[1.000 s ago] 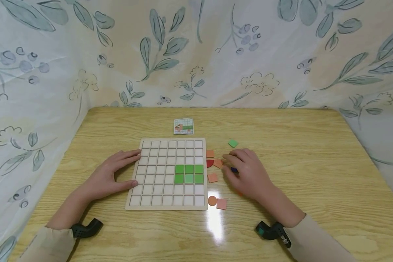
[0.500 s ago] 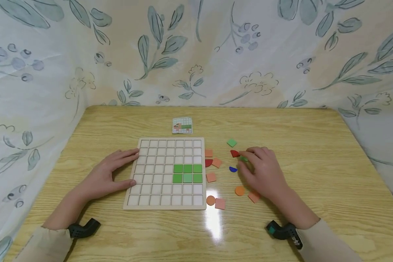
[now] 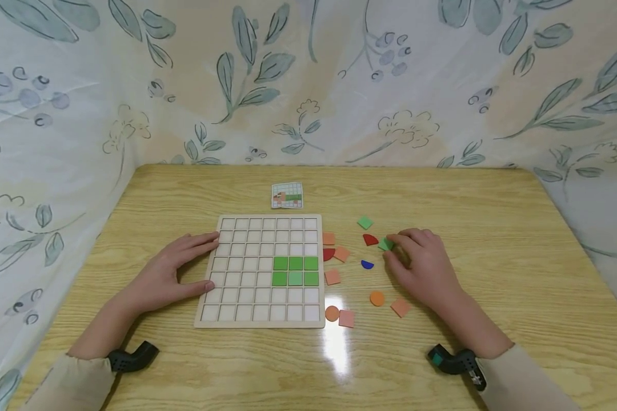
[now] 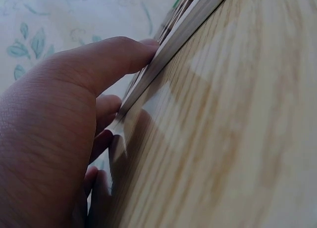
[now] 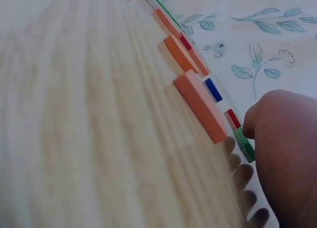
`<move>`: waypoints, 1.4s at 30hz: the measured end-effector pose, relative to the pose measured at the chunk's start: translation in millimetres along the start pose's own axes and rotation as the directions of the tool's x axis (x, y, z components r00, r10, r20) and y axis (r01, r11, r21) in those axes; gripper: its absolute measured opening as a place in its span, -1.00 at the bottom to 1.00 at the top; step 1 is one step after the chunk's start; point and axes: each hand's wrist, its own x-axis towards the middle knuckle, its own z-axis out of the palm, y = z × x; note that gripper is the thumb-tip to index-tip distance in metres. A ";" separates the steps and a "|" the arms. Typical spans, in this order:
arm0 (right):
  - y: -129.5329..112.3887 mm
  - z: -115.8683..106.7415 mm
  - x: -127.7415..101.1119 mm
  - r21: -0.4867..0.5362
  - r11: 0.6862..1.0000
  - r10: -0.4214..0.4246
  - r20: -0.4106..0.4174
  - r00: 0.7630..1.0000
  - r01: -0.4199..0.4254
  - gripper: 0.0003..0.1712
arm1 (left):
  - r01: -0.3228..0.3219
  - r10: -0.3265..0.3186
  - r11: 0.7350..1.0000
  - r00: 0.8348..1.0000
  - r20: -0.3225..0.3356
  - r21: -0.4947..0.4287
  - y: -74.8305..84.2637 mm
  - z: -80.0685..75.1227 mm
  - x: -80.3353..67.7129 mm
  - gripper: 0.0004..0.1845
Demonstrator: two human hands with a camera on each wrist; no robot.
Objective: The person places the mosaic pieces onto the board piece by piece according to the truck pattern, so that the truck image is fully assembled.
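As far as the head view goes, the right hand point(image 3: 425, 268) sits out to the right of the grid board point(image 3: 263, 272) with its fingertips on a small green square tile point(image 3: 385, 244). The fingers are curled over it and look like they're pinching its edge, though I can't see the thumb well enough to swear to it. That tile lies on the table point(image 3: 493, 228) just right of a red half-round piece point(image 3: 370, 240), with another green square point(image 3: 365, 222) a bit farther back and a blue half-round point(image 3: 367, 264) nearer the person. The board's six green tiles point(image 3: 295, 271) sit in its right-hand columns, so the held tile lies to the right of them, and the right hand is plainly the nearer one. The left hand point(image 3: 167, 274) is spread flat on the table, fingertips and thumb against the board's left edge.

Left wrist view: thumb point(image 4: 106, 60) pressed against the board's rim point(image 4: 183, 30), other fingers tucked along the edge lower down. Nothing held, just bracing.

Right wrist view: very low and blurry, but you can see the green tile point(image 5: 244, 145) edge-on right under the fingertip, touching it. A salmon square point(image 5: 200, 107) lies just in front, then an orange piece point(image 5: 179, 53) and the blue one point(image 5: 213, 89) farther along.
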 end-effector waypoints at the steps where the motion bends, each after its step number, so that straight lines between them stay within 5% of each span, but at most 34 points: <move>1: 0.0 0.2 0.0 0.000 1.000 0.003 0.002 1.000 -0.003 -0.69 | 0.000 0.000 1.000 1.000 0.002 0.001 0.5 -0.2 -0.1 -0.09; 42: 1.9 6.3 6.4 0.064 0.996 0.058 0.021 0.998 -0.060 -0.73 | -0.023 0.023 1.000 1.000 0.012 -0.020 -2.2 -4.6 3.2 -0.10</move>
